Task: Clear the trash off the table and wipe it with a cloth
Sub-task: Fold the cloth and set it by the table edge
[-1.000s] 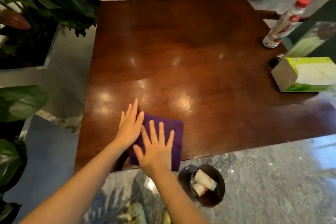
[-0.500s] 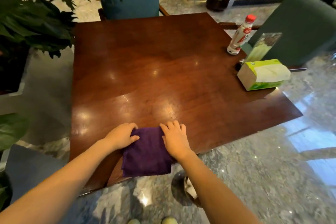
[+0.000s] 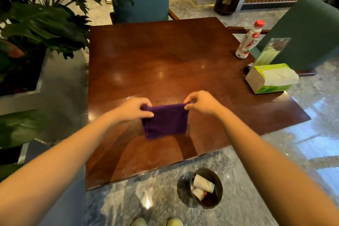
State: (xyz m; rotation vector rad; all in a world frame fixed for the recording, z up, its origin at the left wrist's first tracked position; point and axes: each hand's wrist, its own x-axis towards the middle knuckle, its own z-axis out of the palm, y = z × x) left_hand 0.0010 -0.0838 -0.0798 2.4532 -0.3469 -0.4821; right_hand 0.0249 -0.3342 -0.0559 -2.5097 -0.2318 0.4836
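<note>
Polished dark wood forms the square tabletop, glossy under ceiling lights, on a marbled stone floor. One folded purple cloth, soft and napped, hangs between two hands: the left hand and right hand each close their grip on an upper corner, the fabric drooping below them toward the wood. One plastic bottle, one green tissue box, and one round dark bin holding two paper cups complete the count.

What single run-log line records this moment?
left hand: pinching purple cloth | right hand: pinching cloth | cloth: lifted above table
</note>
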